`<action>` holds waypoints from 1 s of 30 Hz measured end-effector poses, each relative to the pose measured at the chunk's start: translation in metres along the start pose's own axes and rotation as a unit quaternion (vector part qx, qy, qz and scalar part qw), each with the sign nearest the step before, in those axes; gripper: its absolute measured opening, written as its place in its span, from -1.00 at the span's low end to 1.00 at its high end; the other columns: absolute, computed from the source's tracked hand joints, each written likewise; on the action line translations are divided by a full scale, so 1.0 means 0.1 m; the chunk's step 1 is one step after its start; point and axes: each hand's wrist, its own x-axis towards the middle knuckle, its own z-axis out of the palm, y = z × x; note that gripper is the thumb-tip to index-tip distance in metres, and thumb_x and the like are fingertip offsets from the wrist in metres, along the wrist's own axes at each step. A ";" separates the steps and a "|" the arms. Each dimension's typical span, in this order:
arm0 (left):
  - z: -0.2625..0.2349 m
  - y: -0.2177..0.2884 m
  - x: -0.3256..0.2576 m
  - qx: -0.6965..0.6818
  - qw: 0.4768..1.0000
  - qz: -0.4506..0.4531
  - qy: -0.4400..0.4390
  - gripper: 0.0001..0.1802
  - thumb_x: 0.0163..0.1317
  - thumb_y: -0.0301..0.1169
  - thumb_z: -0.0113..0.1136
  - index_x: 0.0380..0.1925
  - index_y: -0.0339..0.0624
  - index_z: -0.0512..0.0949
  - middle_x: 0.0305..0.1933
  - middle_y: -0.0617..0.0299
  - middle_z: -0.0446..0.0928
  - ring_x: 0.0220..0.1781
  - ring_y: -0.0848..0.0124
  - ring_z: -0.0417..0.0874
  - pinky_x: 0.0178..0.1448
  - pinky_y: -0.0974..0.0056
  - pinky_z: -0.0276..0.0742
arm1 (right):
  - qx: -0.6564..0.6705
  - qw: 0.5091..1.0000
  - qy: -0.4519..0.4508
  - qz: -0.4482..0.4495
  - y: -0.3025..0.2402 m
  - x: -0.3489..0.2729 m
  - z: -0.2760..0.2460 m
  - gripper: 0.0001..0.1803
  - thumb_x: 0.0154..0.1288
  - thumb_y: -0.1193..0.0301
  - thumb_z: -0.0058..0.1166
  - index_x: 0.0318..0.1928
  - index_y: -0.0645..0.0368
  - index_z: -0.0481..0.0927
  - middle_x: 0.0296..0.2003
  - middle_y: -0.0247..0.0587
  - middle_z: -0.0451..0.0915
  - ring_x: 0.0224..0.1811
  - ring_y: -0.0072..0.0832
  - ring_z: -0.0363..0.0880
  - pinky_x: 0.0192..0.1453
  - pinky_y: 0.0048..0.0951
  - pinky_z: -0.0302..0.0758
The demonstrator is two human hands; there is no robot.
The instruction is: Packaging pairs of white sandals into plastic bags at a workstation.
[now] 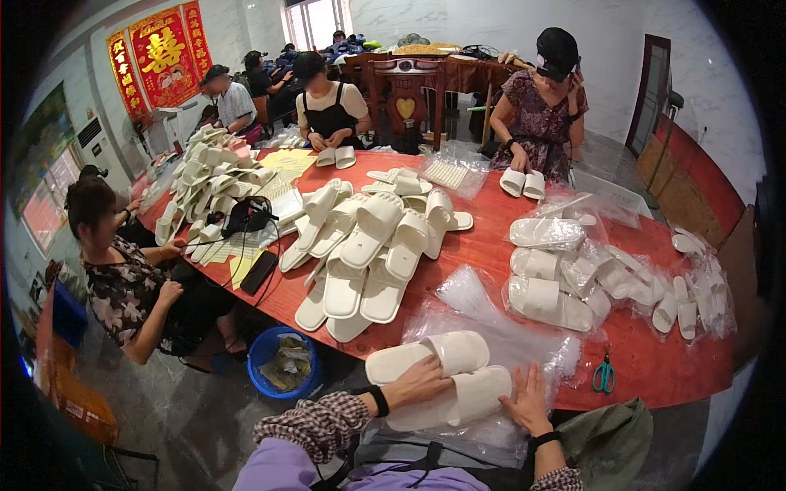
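Observation:
In front of me a pair of white slippers [446, 393] lies side by side at the table's near edge, toes to the right. My left hand [419, 380] grips them where the two meet, its fingertips partly hidden near the straps. Beside the toe of the nearer slipper, my right hand [528, 401] lies open with fingers spread over the clear plastic bags [483, 307]. The bags are spread in a layer beyond and partly under the slippers. Teal-handled scissors [604, 376] rest to the right of my right hand.
Loose slippers [360, 245] are heaped at centre, with another pile [217, 172] farther left. Bagged slippers [548, 282] cover the right of the red table [655, 372]. A black phone [259, 272] lies left; a blue bin [284, 360] stands below. Several people sit around the table.

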 end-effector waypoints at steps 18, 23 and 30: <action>-0.87 -0.15 -0.74 0.104 0.992 -0.063 -0.038 -0.75 0.05 -0.31 0.18 -0.23 -0.06 0.61 -0.09 0.22 0.64 0.05 0.21 0.53 0.23 0.04 0.35 | -0.080 0.996 0.013 0.043 -0.02 0.02 -0.01 0.05 0.04 -0.35 0.10 0.46 -0.16 0.15 0.45 0.33 -0.15 0.50 0.23 -0.17 0.52 0.12 -0.12; -1.57 0.09 -1.23 0.157 0.955 -0.166 0.191 -0.62 -0.10 -0.45 0.25 -0.18 -0.21 0.69 -0.14 -0.01 0.67 -0.03 0.00 0.63 0.18 -0.05 0.40 | -0.072 0.996 0.042 0.040 0.05 -0.01 -0.05 0.07 0.01 -0.36 0.12 0.47 -0.17 0.14 0.45 0.35 -0.17 0.51 0.23 -0.20 0.52 0.10 -0.13; -1.76 0.61 -1.40 -0.418 0.691 -0.292 0.512 -0.61 0.32 -0.47 0.06 0.14 -0.33 0.43 0.03 0.03 0.57 0.01 0.31 0.62 0.13 0.21 0.56 | -0.068 0.997 0.035 0.020 -0.01 0.03 -0.05 0.09 0.01 -0.36 0.12 0.48 -0.20 0.08 0.46 0.36 -0.23 0.52 0.24 -0.26 0.54 0.07 -0.16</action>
